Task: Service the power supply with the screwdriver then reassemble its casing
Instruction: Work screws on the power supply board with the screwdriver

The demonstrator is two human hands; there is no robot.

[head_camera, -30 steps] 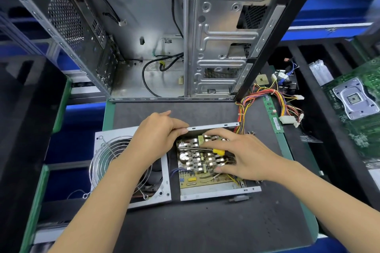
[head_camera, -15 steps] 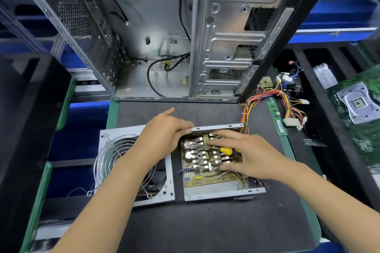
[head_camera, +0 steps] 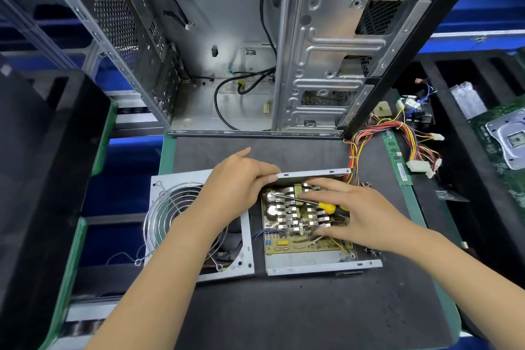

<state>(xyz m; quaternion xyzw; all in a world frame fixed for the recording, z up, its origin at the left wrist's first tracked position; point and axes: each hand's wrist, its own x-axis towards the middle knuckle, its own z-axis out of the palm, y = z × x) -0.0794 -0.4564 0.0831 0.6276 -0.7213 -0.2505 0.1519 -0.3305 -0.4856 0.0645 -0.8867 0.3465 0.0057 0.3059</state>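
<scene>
Both hands work the power supply [head_camera: 309, 258]: left hand [head_camera: 238, 182] gripping its casing wall, right hand [head_camera: 360, 216] holding the screwdriver [head_camera: 301, 200]; no legible writing.

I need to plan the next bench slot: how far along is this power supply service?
Done: the casing is open, with the fan cover lying beside the base. In hand: the right hand holds the screwdriver over the circuit board while the left hand steadies the casing wall. Left: finishing inside and refitting the cover.

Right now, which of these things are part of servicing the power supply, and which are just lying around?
In use:
power supply tray
circuit board
screwdriver, in right hand
fan cover
left hand on the tray's rim

Lying about:
computer case
motherboard
memory stick
</scene>
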